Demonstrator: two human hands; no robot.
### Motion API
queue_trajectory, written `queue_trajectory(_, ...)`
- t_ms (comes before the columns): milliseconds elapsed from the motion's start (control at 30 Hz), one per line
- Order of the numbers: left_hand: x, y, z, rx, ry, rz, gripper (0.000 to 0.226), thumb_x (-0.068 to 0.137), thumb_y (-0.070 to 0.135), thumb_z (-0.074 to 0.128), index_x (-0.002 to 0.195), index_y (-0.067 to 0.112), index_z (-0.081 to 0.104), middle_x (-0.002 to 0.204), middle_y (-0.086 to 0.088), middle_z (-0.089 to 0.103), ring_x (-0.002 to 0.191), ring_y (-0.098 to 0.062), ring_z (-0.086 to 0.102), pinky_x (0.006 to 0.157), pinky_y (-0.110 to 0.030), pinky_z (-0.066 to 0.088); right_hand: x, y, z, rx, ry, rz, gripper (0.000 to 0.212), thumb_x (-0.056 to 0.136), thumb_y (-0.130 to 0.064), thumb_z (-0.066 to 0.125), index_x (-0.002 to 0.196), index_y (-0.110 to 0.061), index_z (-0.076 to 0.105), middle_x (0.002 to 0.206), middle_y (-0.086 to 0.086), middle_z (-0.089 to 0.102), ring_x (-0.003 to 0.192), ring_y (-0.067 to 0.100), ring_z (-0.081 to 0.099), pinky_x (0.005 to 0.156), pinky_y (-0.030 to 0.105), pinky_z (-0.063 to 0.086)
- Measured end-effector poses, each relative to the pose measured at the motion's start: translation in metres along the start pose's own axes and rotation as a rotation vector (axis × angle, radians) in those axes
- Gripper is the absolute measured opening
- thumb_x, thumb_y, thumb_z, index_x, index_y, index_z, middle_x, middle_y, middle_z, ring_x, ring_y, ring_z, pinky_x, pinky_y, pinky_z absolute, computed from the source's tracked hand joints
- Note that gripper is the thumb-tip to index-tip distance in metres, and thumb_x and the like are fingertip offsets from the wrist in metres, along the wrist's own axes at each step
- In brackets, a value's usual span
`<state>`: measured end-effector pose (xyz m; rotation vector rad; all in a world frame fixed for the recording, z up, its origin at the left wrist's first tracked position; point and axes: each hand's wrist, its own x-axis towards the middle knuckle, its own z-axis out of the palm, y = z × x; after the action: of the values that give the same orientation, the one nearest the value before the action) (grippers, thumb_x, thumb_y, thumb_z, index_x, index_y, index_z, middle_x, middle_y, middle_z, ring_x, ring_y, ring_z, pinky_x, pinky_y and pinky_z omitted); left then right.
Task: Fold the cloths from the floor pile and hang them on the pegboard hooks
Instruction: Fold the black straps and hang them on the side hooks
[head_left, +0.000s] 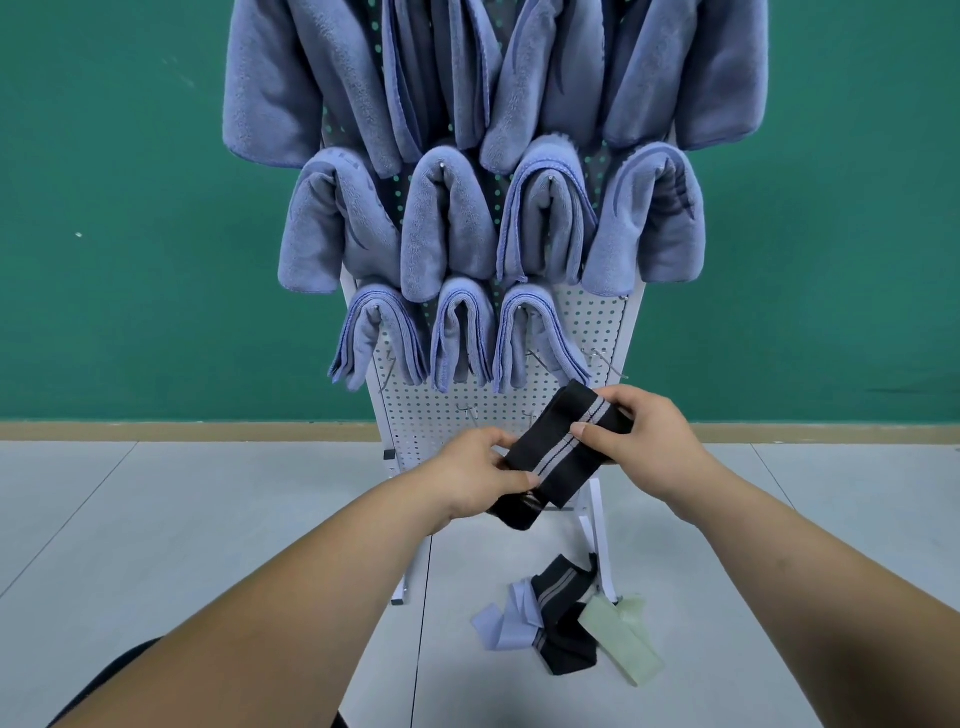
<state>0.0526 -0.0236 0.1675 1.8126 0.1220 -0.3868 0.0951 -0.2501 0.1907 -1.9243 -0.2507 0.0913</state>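
Left grip (478, 475) and right grip (641, 441) are pinching black striped cloth (558, 452) ends; bare hooks (605, 362) sitting just above on pegboard (587, 322).

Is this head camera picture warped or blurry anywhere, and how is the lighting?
Head view: wide-angle warp, the pegboard fans out toward the top; light is soft and even, no glare, faint shadows by the floor pile; the black cloth held by the left hand and right hand is sharp, the towels slightly soft.
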Motion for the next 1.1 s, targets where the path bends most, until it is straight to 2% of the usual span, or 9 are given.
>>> queue_trajectory(233,0.001,0.003,0.008,-0.238,0.099,-0.122,0.037,0.095,-0.003,0.066,0.130,0.005,0.056,0.114,-0.029,0.072,0.094,-0.038,0.078,0.078,-0.046,0.067,-0.002,-0.003,0.008,-0.080,-0.047,-0.082,0.030,0.082,-0.020,0.090,0.107,-0.031,0.075,0.100,-0.011,0.078,0.096,0.012,0.075,0.095,0.038,0.059)
queue_trajectory(333,-0.002,0.013,0.007,-0.414,0.143,-0.140,0.029,0.101,0.000,0.049,0.129,-0.005,0.058,0.113,-0.028,0.071,0.090,-0.040,0.079,0.071,-0.040,0.066,-0.002,-0.003,0.011,-0.106,-0.062,-0.104,0.035,0.080,-0.017,0.091,0.107,-0.029,0.074,0.105,-0.012,0.077,0.103,0.009,0.072,0.101,0.039,0.056)
queue_trajectory(433,-0.003,0.019,0.006,-0.531,0.180,-0.164,0.025,0.106,0.010,0.045,0.119,-0.004,0.061,0.107,-0.028,0.074,0.089,-0.041,0.078,0.076,-0.045,0.067,-0.004,-0.005,0.011,-0.131,-0.111,-0.106,0.038,0.076,-0.015,0.093,0.104,-0.031,0.073,0.101,-0.011,0.077,0.099,0.010,0.072,0.098,0.040,0.058)
queue_trajectory(500,-0.002,0.017,0.007,-0.490,0.179,-0.149,0.021,0.107,0.016,0.056,0.117,0.000,0.065,0.110,-0.025,0.075,0.094,-0.039,0.077,0.078,-0.044,0.067,-0.005,-0.005,0.013,-0.166,-0.140,-0.110,0.039,0.072,-0.017,0.095,0.101,-0.032,0.073,0.099,-0.011,0.077,0.097,0.010,0.072,0.096,0.041,0.059)
queue_trajectory(600,0.000,0.010,0.009,-0.396,0.228,-0.097,0.010,0.101,0.003,0.065,0.109,0.001,0.070,0.103,-0.022,0.076,0.091,-0.034,0.077,0.076,-0.039,0.067,-0.007,-0.005,0.018,-0.202,-0.186,-0.128,0.041,0.068,-0.020,0.097,0.099,-0.034,0.074,0.100,-0.013,0.076,0.097,0.007,0.071,0.097,0.041,0.058)
queue_trajectory(733,0.001,0.009,0.008,-0.317,0.276,-0.074,0.018,0.095,-0.004,0.068,0.110,0.005,0.073,0.100,-0.017,0.080,0.096,-0.036,0.078,0.083,-0.047,0.066,-0.010,-0.006,0.023,-0.262,-0.181,-0.149,0.045,0.066,-0.027,0.098,0.101,-0.039,0.074,0.109,-0.017,0.071,0.099,0.001,0.068,0.100,0.034,0.055)
queue_trajectory(867,-0.001,0.010,0.006,-0.263,0.300,-0.043,0.020,0.095,-0.003,0.067,0.111,0.008,0.072,0.101,-0.012,0.080,0.081,-0.026,0.077,0.061,-0.030,0.061,-0.007,0.001,0.022,-0.290,-0.177,-0.164,0.049,0.072,-0.047,0.094,0.113,-0.045,0.067,0.127,-0.015,0.058,0.122,0.002,0.057,0.108,0.033,0.048)
queue_trajectory(1000,0.000,0.008,0.004,-0.218,0.272,0.017,0.018,0.096,0.000,0.070,0.109,0.011,0.072,0.099,-0.009,0.080,0.085,-0.028,0.079,0.077,-0.039,0.066,-0.006,0.003,0.017,-0.146,-0.188,-0.034,0.060,0.086,-0.053,0.082,0.139,-0.045,0.054,0.141,-0.014,0.055,0.130,0.005,0.055,0.111,0.035,0.046)
queue_trajectory(1100,0.001,0.009,0.003,-0.176,0.252,0.045,0.019,0.098,0.000,0.068,0.110,0.014,0.072,0.099,-0.008,0.080,0.091,-0.030,0.078,0.087,-0.045,0.065,-0.004,0.005,0.011,0.016,-0.238,0.088,0.072,0.082,-0.056,0.084,0.145,-0.044,0.051,0.143,-0.012,0.060,0.130,0.002,0.058,0.114,0.037,0.047)
